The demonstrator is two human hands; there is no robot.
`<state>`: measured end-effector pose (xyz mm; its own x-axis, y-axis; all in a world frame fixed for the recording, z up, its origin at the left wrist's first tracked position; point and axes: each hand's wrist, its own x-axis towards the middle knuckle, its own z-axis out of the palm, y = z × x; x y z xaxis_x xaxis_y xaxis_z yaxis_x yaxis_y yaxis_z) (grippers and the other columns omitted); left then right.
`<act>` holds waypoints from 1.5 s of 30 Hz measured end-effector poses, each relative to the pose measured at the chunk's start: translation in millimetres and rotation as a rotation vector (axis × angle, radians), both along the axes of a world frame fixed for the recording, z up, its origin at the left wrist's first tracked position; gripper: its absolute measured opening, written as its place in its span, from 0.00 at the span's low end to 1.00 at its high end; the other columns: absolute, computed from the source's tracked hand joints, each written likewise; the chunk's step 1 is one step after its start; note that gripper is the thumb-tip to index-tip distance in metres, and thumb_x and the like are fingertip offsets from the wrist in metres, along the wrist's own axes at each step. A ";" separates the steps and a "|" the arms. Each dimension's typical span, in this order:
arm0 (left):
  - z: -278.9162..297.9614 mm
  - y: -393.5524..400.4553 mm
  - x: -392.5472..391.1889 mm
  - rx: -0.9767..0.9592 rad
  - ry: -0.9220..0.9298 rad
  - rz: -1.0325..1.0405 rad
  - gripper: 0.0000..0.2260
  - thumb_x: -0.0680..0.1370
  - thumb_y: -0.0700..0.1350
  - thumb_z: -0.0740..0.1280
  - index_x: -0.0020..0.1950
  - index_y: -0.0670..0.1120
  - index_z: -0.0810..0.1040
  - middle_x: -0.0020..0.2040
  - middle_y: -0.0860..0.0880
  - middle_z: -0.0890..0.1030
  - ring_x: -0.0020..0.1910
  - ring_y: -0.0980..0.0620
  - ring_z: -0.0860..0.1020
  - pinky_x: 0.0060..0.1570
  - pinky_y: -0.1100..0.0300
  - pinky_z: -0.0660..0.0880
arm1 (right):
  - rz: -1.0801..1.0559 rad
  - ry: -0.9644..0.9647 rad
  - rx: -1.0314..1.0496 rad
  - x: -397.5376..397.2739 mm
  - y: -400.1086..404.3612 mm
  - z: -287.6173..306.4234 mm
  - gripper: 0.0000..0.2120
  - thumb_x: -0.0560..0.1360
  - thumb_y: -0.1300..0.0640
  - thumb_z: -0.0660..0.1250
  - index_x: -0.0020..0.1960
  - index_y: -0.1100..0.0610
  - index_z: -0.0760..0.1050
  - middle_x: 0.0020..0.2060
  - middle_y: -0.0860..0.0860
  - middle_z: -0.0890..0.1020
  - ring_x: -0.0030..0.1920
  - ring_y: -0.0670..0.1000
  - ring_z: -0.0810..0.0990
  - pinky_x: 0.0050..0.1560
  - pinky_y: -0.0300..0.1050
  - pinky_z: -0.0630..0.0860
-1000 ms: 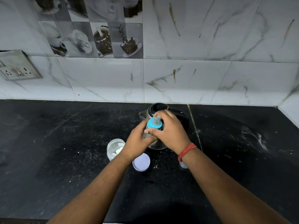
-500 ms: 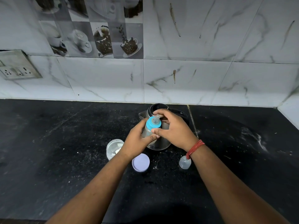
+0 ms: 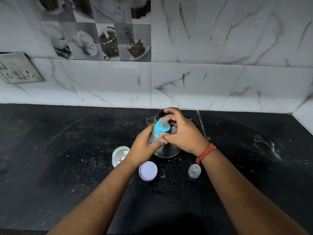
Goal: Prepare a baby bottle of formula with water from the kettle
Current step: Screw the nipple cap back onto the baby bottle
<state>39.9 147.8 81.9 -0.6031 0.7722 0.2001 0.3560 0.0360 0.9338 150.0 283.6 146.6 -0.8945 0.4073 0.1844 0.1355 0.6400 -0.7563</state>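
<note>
Marble-veined wall tiles back a black stone counter [image 3: 50,150] dusted with pale specks, and the head view, the only one, looks down on both forearms meeting in front of a steel kettle [image 3: 169,150]. The left hand [image 3: 144,146] is wrapped around the clear body of the baby bottle [image 3: 155,137], which is held off the counter and tilted toward the camera. The right hand [image 3: 183,134], with a red thread [image 3: 205,152] at its wrist, has thumb and fingers curled about the blue collar [image 3: 160,128] under the teat [image 3: 164,123]. Left of the arms stands an open jar [image 3: 119,154] with white powder inside; its pale lid [image 3: 147,170] lies near it, and a clear dome cap [image 3: 194,170] rests under the right wrist.

Judging by the grip, the step in hand is turning the collar on the bottle; whether tightening or loosening cannot be told, and the contents are hidden. If closing, the next move calls for a firm seating of the threads, then the dome cap
</note>
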 end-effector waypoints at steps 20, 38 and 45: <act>0.0 -0.3 2.6 0.006 -0.050 0.002 0.23 0.76 0.44 0.76 0.69 0.56 0.75 0.59 0.59 0.83 0.59 0.62 0.81 0.58 0.66 0.75 | -0.123 0.008 0.067 0.8 -9.0 -7.0 0.44 0.66 0.45 0.81 0.75 0.52 0.63 0.63 0.46 0.78 0.63 0.46 0.76 0.67 0.49 0.74; 4.6 -1.6 5.9 0.002 -0.061 -0.002 0.24 0.76 0.44 0.77 0.65 0.64 0.74 0.59 0.61 0.83 0.60 0.61 0.81 0.59 0.66 0.76 | -0.017 0.119 -0.182 6.9 0.7 -19.2 0.32 0.74 0.61 0.76 0.73 0.52 0.67 0.65 0.46 0.79 0.66 0.41 0.76 0.71 0.46 0.72; 5.1 0.7 9.0 -0.001 -0.060 -0.006 0.23 0.76 0.45 0.76 0.65 0.65 0.73 0.60 0.61 0.83 0.60 0.62 0.80 0.59 0.66 0.76 | -0.114 0.138 -0.110 0.7 -3.0 -23.2 0.31 0.70 0.58 0.79 0.69 0.49 0.72 0.51 0.40 0.77 0.55 0.44 0.79 0.61 0.47 0.77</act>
